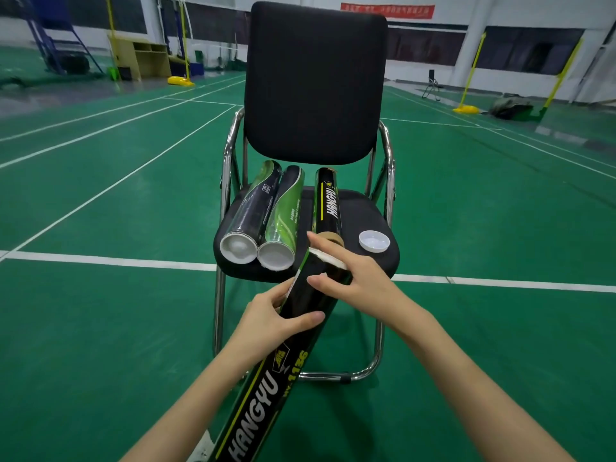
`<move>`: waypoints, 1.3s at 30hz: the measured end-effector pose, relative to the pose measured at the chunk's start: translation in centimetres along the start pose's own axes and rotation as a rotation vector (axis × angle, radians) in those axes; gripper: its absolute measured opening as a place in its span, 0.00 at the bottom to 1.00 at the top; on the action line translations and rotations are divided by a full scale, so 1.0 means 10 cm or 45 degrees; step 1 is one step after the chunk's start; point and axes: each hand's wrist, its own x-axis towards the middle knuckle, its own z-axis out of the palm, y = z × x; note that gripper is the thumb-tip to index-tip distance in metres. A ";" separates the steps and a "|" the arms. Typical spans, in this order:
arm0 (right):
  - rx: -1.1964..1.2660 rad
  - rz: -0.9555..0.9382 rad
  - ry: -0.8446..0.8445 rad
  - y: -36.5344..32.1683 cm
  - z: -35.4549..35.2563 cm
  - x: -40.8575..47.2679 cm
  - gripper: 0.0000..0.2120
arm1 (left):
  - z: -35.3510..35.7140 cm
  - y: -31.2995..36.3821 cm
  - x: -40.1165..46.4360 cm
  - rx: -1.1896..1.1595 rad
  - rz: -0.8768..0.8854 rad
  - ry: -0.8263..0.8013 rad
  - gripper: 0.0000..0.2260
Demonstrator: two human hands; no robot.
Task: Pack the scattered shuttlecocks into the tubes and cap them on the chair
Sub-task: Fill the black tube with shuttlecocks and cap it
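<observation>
My left hand (273,315) grips a black HANGYU tube (266,388) around its upper part, tilted up toward the chair. My right hand (353,275) rests on the tube's top end, fingers over a white cap (328,260) at its mouth. On the black chair seat (370,261) lie three more tubes: a dark one (253,208) and a green one (286,215) with white caps facing me, and another black HANGYU tube (328,205) with an uncapped cardboard end. A loose white cap (374,241) lies on the seat's right side. No loose shuttlecocks are visible.
The chair has chrome arms (230,168) and a tall black backrest (316,81). Green court floor with white lines surrounds it. Yellow net posts (181,80) and a wooden desk (143,58) stand far back.
</observation>
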 end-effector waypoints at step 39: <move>0.219 0.110 -0.252 -0.06 -0.29 -0.06 0.26 | -0.04 0.22 0.00 0.054 -0.003 -0.116 0.23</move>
